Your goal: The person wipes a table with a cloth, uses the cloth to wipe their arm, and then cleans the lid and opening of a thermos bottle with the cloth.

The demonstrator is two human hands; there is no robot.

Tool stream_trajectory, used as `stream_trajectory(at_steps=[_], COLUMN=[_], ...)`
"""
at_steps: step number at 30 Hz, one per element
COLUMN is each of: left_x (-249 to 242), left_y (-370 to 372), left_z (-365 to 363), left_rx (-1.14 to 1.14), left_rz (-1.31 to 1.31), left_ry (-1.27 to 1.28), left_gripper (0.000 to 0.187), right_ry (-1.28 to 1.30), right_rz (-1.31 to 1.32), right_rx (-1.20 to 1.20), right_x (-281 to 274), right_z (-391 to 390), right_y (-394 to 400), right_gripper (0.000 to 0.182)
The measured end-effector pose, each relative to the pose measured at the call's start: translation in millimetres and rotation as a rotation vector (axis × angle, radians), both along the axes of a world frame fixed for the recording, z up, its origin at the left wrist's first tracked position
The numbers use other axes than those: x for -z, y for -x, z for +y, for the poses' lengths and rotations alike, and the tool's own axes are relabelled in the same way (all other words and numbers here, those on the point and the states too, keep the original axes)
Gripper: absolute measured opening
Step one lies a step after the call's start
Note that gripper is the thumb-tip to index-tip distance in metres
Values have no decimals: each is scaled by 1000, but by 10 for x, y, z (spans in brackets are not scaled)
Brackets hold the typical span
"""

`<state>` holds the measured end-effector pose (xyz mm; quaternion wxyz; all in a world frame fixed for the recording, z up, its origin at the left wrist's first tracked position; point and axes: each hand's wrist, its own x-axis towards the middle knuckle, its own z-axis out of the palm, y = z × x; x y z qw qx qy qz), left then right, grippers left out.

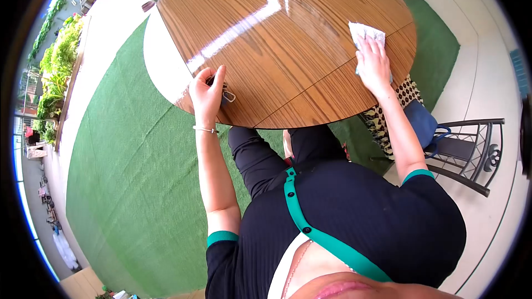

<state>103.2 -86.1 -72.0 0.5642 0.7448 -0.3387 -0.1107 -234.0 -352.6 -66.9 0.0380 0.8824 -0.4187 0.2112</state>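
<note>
The round wooden table (288, 27) is glossy and bare apart from what the hands bring to it. Near its right edge the right hand (372, 63) lies flat, fingers spread, pressing a white cloth (366, 32) to the top. At the near left edge the left hand (206, 93) is curled shut around a small dark object (226, 95), hard to identify. On so slick a surface the cloth could skid from under the palm, and the small object, right at the rim, could drop onto the green mat (127, 160).
</note>
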Motion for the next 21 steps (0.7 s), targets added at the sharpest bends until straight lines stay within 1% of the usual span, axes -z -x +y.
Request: stream_trajectory(at_steps=[2, 3, 4, 5, 6, 7, 8, 10, 11, 14, 16, 17, 18, 19, 21], left_x=[-69, -93, -60, -67, -73, -25, 52, 56, 46, 23, -3, -8, -15, -28, -32], left_y=[-47, -75, -134, -147, -154, -153, -150, -77, -33, 9, -1, -2, 1, 9, 25], left_z=[-19, -28, -35, -44, -46, -50, -56, -38, -39, -28, -37, -34, -26, -23, -10], left_rx=[-21, -37, -39, -66, -95, -90, -114, -158, -172, -179, -181, -170, -160, -159, -164], left_rz=[-48, -72, -158, -236, -316, -319, -392, -505, -528, -546, -545, -567, -590, -584, -595], left_ry=[-104, -153, -186, -266, -346, -344, -367, -401, -375, -330, -294, -289, -286, -280, -267], left_gripper=[38, 39, 37, 36, 34, 34, 33, 30, 30, 29, 29, 29, 29, 29, 29], right_ry=[-33, -134, -226, -260, -248, -261, -273, -298, -308, -193, -263, -252, -242, -234, -194], right_rz=[69, 34, 23, 68, 25, 36, 46, -69, -60, 79, 224, 182, 137, 134, 113], right_rx=[-115, -239, -427, -567, -718, -807, -898, -843, -823, -840, -649, -551, -455, -465, -148], right_x=[-122, -133, -261, -225, -190, -202, -226, -248, -295, -190, -498, -518, -487, -380, -92], right_z=[532, 763, 987, 1116, 1176, 1148, 1105, 918, 783, 185, -10, -132, -255, -410, -622], right_y=[-128, -166, -178, -153, -172, -184, -208, -355, -487, -1070, -1580, -1820, -2059, -2340, -2775], right_gripper=[50, 53, 53, 52, 51, 53, 55, 61, 66, 61, 56, 56, 56, 56, 60])
